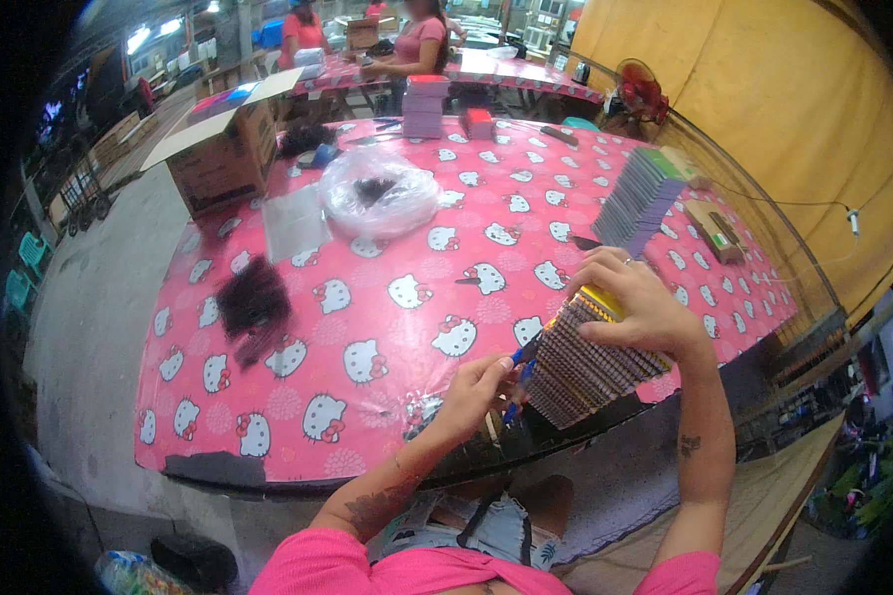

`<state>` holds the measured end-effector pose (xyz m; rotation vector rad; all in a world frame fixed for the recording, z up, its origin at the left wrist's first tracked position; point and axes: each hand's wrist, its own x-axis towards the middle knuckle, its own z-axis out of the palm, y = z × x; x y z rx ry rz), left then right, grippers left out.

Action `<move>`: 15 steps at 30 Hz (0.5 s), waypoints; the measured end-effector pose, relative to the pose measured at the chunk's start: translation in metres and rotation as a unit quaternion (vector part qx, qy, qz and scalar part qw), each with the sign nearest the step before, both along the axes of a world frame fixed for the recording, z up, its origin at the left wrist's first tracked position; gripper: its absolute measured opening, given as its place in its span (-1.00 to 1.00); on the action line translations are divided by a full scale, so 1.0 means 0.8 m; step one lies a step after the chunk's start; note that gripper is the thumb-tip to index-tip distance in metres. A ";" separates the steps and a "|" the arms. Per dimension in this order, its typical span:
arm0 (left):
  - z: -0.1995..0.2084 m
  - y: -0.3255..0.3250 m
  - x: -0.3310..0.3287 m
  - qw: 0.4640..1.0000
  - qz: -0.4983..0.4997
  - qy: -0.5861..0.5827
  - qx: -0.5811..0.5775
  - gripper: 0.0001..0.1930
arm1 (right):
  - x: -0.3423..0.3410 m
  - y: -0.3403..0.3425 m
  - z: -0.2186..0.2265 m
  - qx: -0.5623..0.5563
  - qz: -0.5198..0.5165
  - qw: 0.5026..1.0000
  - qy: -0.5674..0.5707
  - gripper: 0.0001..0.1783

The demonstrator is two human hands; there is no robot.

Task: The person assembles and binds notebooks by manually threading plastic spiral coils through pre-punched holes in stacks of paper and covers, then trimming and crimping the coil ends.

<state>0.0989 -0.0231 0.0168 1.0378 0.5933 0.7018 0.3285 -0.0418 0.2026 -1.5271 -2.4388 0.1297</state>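
Note:
My left hand (478, 397) is closed around blue-handled pliers (521, 365). Their dark jaws meet the left edge of a stack of spiral-bound notebooks (597, 365) near the table's front edge. Black coils run along the notebooks' visible side, and the top cover is yellow. My right hand (640, 297) grips the stack from above, fingers over its far end and thumb on the coil side. Left of the hands, a tangled heap of thin black strands (255, 302), perhaps binding coils, lies on the pink patterned tablecloth (387, 337).
A clear plastic bag (379, 193) with dark bits sits further back, beside an open cardboard box (218, 154). Stacked notebooks (637, 201) stand at the right, near a cardboard tray (714, 230). Red-topped stacks (425, 107) stand at the far edge. People work at another table beyond.

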 end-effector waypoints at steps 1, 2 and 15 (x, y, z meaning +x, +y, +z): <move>0.000 0.002 -0.001 1.000 -0.006 0.008 -0.006 -0.63 | -0.001 0.000 0.000 0.002 -0.001 1.000 -0.002 -0.47; 0.002 -0.002 0.002 0.974 0.081 0.084 0.193 -0.64 | -0.002 0.000 0.000 0.004 -0.001 1.000 -0.003 -0.47; -0.004 -0.006 0.001 0.999 -0.014 -0.004 -0.039 -0.61 | 0.001 -0.001 0.000 0.009 -0.010 1.000 -0.004 -0.47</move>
